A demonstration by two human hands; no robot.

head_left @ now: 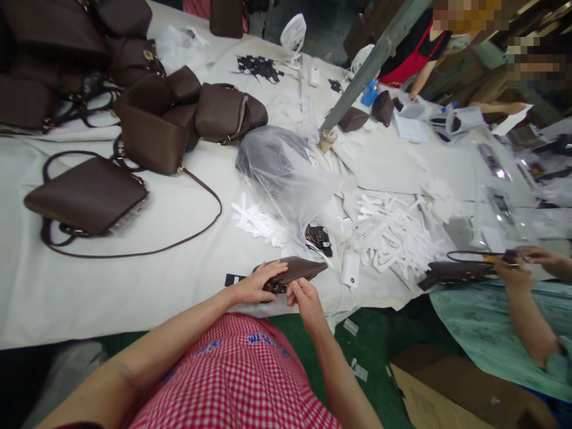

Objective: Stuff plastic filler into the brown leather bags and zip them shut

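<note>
A small dark brown leather bag lies at the table's near edge, in front of my body. My left hand grips its left part, with fingers stretched across the top and the thumb on the near side. At the bag's near edge, my right hand is closed in a pinch. What sits between those fingertips is too small to make out. A black tag pokes out left of my left hand. Just beyond the bag lie black printed cards and a white device.
Brown handbags with straps crowd the left side. A clear plastic bag covers something dark in the middle, near white strips. A grey post rises beyond. At right, a co-worker's hands handle another brown bag.
</note>
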